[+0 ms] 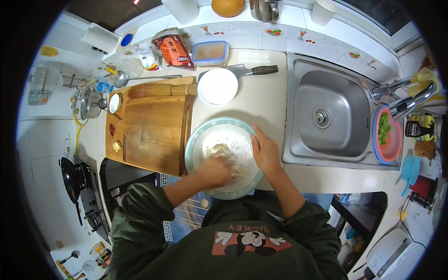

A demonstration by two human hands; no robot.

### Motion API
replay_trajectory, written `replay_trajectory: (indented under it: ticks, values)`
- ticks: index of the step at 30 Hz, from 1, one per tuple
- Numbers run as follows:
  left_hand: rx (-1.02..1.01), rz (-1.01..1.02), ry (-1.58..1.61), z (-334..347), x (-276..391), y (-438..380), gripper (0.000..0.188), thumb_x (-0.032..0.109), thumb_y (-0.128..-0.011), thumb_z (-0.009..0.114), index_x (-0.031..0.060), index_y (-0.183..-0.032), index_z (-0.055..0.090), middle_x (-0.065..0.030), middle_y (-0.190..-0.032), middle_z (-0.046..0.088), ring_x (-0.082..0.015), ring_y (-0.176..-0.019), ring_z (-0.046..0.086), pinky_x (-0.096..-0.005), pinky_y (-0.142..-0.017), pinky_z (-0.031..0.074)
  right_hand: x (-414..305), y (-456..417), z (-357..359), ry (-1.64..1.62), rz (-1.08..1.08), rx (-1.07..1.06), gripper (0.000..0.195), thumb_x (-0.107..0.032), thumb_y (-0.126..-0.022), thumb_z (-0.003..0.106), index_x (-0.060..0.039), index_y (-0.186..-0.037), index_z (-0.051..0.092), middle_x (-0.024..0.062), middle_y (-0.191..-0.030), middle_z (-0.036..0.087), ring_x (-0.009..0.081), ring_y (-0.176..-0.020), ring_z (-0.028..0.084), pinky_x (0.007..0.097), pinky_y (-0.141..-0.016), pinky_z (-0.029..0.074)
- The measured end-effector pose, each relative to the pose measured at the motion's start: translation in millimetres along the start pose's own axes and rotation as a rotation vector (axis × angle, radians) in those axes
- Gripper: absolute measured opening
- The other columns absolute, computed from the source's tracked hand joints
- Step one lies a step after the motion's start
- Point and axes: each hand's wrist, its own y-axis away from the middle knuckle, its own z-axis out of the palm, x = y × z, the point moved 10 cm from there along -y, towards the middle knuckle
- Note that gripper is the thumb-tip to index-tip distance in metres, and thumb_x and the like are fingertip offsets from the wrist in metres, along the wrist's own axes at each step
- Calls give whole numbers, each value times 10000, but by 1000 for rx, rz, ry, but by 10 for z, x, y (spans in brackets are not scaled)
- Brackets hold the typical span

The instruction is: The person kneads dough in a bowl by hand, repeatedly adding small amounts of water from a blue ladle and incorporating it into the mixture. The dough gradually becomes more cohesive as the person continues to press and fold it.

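Note:
A large bowl with a pale green rim (194,141) stands at the counter's front edge. Inside it lies a whitish, crumbly, floury mixture (221,148). My left hand (217,170) is down in the bowl, in the mixture; it is motion-blurred and its fingers are largely hidden. At the bowl's right side my right hand (266,150) holds the rim, fingers pointing away from me. A white bowl (217,86) sits behind the large one, partly over the blade of a cleaver (264,70).
Left are stacked wooden cutting boards (154,129) with a small white dish (115,103) and a brush-like bundle (161,90). A lidded container (210,53) and red packet (173,49) stand behind. Right is a steel sink (332,115), with greens in a pink colander (393,140).

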Motion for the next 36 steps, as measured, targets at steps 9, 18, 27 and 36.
replay_trajectory:
  ticks: [9,18,27,36]
  values:
    - [57,-430,128,155,-494,172,407,337,-924,513,-1,-1117,634,-175,-1080,650,-316,-1037,593,-418,-956,399,-9,-6,-19,-11,0,39,317,-146,-930,538,-47,-1229,566,240,-994,644,404,-828,633,428,-722,501]
    - [-119,-471,213,221,-489,163,420,373,-943,470,24,-1095,649,-162,-1045,664,-339,-915,637,-418,-883,465,-33,-16,12,-19,-55,-27,326,-162,-933,539,-65,-1243,560,231,-968,650,403,-817,632,436,-714,501]
    - [-96,-354,261,456,-35,8,426,383,-942,453,34,-1069,663,-166,-1106,653,-306,-1057,590,-418,-996,373,-35,2,11,-7,-43,0,323,-148,-927,545,-67,-1239,557,229,-931,652,401,-801,629,442,-698,494]
    - [-7,-675,114,267,-480,336,596,476,-850,579,-26,-1171,580,-257,-1217,562,-405,-1166,512,-500,-979,388,-41,45,-6,4,-42,44,317,-145,-931,531,-75,-1239,558,231,-998,644,402,-827,628,431,-724,500]
